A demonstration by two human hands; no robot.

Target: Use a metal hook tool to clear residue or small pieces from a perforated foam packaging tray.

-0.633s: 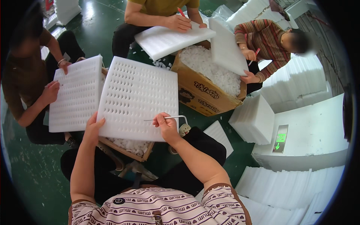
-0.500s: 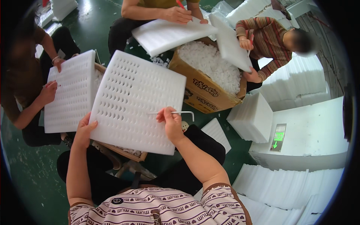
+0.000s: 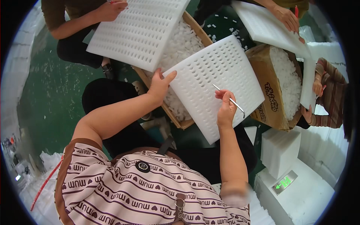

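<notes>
Foam board: I had the white foam board (image 3: 221, 73) under my right fingers (image 3: 222, 93), turned cornerwise, one corner over a box (image 3: 198, 29) of scraps (image 3: 182, 43).
Bent rod: my right fingers pinched the bent rod (image 3: 237, 106), its long axis slanting from far-left tip to near-right hook; the tip sat over mid-board, touching or not I couldn't tell.
Left corner: my left fingers (image 3: 158, 73) gripped it, thumb on top.
Holes: dark half-moons in far rows, faint crescents nearer me.
Textures: matte foam, smooth silvery metal, chunky scraps.
</notes>
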